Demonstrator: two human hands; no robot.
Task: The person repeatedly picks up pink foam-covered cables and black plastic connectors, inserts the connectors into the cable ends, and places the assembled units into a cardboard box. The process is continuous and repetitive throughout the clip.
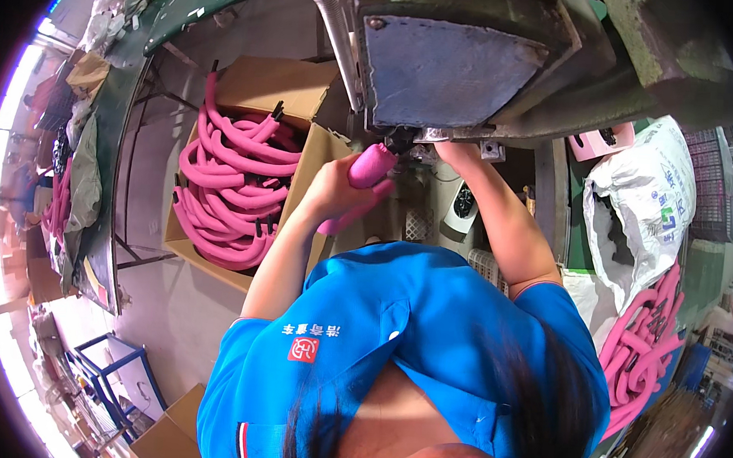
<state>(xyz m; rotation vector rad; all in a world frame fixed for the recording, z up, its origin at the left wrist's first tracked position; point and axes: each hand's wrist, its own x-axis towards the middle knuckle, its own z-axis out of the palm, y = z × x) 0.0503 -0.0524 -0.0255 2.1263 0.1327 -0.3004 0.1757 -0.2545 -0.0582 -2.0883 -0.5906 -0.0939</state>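
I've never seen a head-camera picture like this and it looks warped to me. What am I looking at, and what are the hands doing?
This is one wide fisheye view from a camera on the person's head, looking down past their blue shirt; the lens bends straight edges. The left hand grips a pink foam tube, its end held up to a grey-green machine. The right hand reaches under the machine, its fingers hidden. On the left, a cardboard box holds more pink tubes; others spill from a white sack on the right.

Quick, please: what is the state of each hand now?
Left hand: closed around a pink foam tube.
Right hand: under the machine, state cannot be told.
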